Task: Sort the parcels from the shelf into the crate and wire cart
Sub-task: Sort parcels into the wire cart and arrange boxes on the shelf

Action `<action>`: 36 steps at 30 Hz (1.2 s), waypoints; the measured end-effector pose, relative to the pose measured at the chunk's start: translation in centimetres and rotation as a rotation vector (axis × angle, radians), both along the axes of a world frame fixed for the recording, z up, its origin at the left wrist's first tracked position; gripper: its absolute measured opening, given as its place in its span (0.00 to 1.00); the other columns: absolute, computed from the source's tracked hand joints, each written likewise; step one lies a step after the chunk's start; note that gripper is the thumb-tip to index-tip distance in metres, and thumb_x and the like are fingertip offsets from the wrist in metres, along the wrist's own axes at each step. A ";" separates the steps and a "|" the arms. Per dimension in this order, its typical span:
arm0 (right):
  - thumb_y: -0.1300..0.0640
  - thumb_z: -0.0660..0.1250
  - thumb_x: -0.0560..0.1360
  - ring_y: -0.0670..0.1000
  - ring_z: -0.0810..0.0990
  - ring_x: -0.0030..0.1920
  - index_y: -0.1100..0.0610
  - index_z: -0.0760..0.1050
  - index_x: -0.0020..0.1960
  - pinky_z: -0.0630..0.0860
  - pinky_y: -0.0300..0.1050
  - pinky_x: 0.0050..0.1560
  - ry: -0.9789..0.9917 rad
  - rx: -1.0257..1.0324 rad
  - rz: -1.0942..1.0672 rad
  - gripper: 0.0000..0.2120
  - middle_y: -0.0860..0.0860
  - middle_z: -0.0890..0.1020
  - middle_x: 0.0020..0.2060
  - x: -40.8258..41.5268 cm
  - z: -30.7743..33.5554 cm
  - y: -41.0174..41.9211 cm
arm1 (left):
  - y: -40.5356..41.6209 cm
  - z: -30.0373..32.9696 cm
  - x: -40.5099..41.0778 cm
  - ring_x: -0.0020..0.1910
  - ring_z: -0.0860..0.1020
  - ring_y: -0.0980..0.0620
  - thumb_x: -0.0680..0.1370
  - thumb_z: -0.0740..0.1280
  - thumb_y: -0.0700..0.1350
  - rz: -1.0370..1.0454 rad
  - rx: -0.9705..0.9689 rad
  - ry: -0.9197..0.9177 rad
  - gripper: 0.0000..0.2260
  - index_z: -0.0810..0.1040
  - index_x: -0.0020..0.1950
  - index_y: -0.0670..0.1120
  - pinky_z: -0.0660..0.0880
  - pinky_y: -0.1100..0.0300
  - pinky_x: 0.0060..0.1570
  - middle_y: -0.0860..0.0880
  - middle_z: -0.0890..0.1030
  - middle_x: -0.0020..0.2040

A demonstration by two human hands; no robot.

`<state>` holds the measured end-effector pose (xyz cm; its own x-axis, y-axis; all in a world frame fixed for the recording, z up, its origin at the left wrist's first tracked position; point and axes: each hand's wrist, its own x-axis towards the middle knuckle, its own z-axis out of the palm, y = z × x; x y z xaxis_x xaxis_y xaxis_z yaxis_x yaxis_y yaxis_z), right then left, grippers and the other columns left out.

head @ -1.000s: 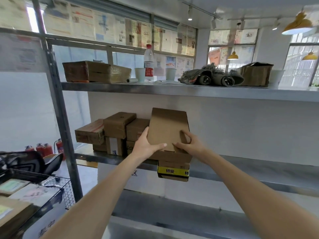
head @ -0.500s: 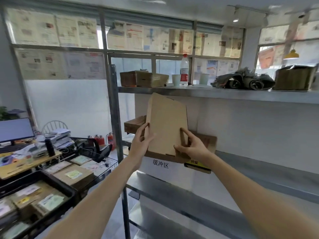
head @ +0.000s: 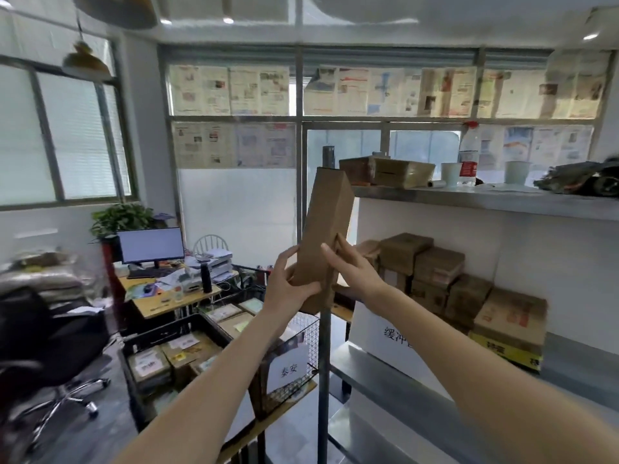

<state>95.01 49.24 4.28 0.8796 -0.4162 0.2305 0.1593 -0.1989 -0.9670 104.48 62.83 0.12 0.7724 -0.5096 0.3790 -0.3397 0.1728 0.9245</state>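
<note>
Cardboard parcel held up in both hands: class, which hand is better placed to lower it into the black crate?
Probably the left hand: it grips the parcel low, on the black crate side. The right hand pinches the shelf-side edge.

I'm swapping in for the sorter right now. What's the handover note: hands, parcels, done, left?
Left hand grips the flat brown cardboard parcel low down; right hand pinches its right edge. It is held upright, off the shelf.
Done: labelled parcels already lie in the black plastic crate and the wire mesh cart, both lower left.
Left: place this parcel, then sort the stacked brown boxes on the metal shelf.
</note>
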 end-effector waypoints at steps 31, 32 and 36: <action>0.52 0.77 0.74 0.54 0.84 0.56 0.39 0.74 0.71 0.84 0.56 0.54 -0.020 -0.074 0.105 0.28 0.48 0.82 0.60 22.7 -5.4 14.8 | 18.4 -8.4 21.8 0.72 0.68 0.49 0.74 0.78 0.53 0.259 0.148 0.140 0.34 0.67 0.77 0.58 0.69 0.49 0.71 0.51 0.69 0.75; 0.51 0.77 0.74 0.54 0.84 0.55 0.40 0.74 0.70 0.84 0.56 0.55 -0.017 -0.068 0.106 0.27 0.49 0.83 0.60 23.6 -5.5 14.5 | 18.5 -8.8 22.6 0.74 0.66 0.47 0.74 0.77 0.54 0.276 0.157 0.140 0.34 0.67 0.77 0.59 0.67 0.47 0.72 0.50 0.67 0.76; 0.51 0.75 0.76 0.56 0.85 0.55 0.41 0.75 0.70 0.84 0.57 0.55 -0.008 -0.010 0.132 0.24 0.51 0.84 0.58 27.1 -6.4 12.6 | 18.3 -10.0 26.4 0.76 0.65 0.44 0.74 0.77 0.53 0.295 0.107 0.254 0.36 0.64 0.78 0.60 0.71 0.45 0.68 0.49 0.66 0.78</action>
<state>122.16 61.81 -2.08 0.9246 -0.2948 0.2411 0.1922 -0.1853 -0.9637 130.93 81.13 -9.88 0.9539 -0.2778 0.1138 -0.1183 0.0004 0.9930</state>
